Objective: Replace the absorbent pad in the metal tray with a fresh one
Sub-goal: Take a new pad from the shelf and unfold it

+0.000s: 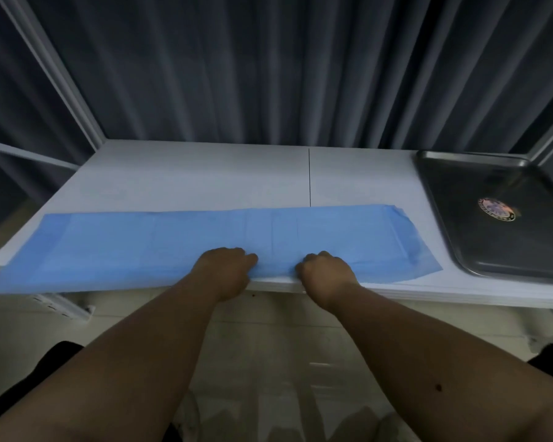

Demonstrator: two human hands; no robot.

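— What does the absorbent pad (160, 240) look like?
— It is a long, light-blue sheet with faint fold creases, spread flat along the near edge of the white desk (205, 173). Its left end hangs a little past the desk's corner, and its right end is slightly rumpled.
— And the metal tray (492, 250)?
— It is a dark, shiny rectangular tray with rounded corners and a raised rim. It sits at the right end of the desk, just beside the pad's right end but apart from it. A round sticker (496, 209) lies on its floor.
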